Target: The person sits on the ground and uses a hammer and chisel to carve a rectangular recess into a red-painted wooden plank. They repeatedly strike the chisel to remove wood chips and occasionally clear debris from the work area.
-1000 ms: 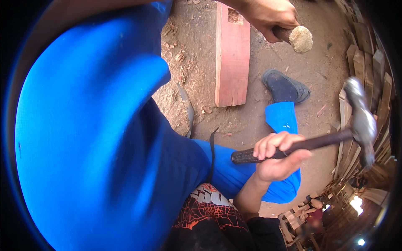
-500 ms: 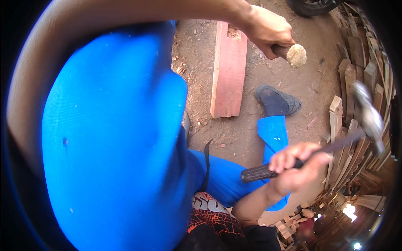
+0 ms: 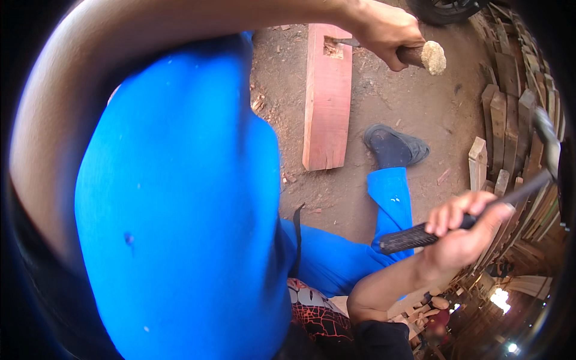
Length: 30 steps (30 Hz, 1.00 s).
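My left hand is closed around the wooden handle of a chisel, whose end is pale and frayed. Its metal blade reaches left to a rough rectangular cut in a reddish wooden plank lying on the ground. Lower right, my right hand grips the black grip of a hammer, its blurred metal head raised out to the right, apart from the chisel.
My blue-clad leg and grey shoe are beside the plank on the dirt floor. Stacked timber pieces line the right side. A black tyre is at the top. Wood chips lie by the plank.
My right hand and the hammer have moved rightward and a little up since half a second ago. The chisel's blade now shows at the plank's cut; my left hand is slightly higher.
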Tool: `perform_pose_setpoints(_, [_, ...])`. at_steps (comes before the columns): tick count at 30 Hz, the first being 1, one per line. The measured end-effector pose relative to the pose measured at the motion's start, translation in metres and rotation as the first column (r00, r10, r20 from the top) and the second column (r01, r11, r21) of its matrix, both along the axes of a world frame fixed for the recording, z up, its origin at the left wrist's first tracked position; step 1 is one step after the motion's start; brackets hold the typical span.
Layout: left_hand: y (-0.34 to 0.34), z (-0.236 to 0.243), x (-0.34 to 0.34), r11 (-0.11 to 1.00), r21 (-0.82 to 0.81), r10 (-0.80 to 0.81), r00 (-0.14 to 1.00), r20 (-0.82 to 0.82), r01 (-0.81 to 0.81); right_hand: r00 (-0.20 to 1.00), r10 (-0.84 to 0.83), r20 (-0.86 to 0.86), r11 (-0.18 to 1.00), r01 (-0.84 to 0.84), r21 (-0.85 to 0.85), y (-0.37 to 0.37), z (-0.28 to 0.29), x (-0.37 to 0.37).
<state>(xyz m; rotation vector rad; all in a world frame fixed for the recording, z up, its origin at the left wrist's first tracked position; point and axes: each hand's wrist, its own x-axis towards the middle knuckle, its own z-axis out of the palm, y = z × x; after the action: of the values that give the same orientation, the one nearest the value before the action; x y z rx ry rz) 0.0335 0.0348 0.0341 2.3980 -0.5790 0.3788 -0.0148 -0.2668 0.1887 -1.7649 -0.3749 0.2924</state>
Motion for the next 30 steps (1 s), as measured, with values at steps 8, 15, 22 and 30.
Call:
perform_pose_setpoints(8, [0.0,0.005,-0.01,0.993,-0.091,0.076,0.996,0.048,-0.072,0.971,0.165,0.171,0.969,-0.128,-0.21,0.04,-0.037,-0.001])
perform_pose_setpoints(15, [0.001,0.008,-0.008,0.969,-0.041,0.246,0.969,0.016,-0.245,0.991,0.131,-0.001,0.98,-0.129,-0.152,0.029,0.027,0.02])
perform_pose_setpoints(22, [0.008,0.012,-0.008,0.958,-0.039,0.286,0.958,-0.012,-0.286,0.969,0.249,-0.003,0.93,-0.24,-0.277,0.066,-0.012,0.03])
perform_pose_setpoints(30, [0.017,0.012,-0.011,0.945,-0.127,0.295,0.954,-0.061,-0.3,0.978,0.21,-0.017,0.945,-0.207,-0.253,0.063,0.042,0.051])
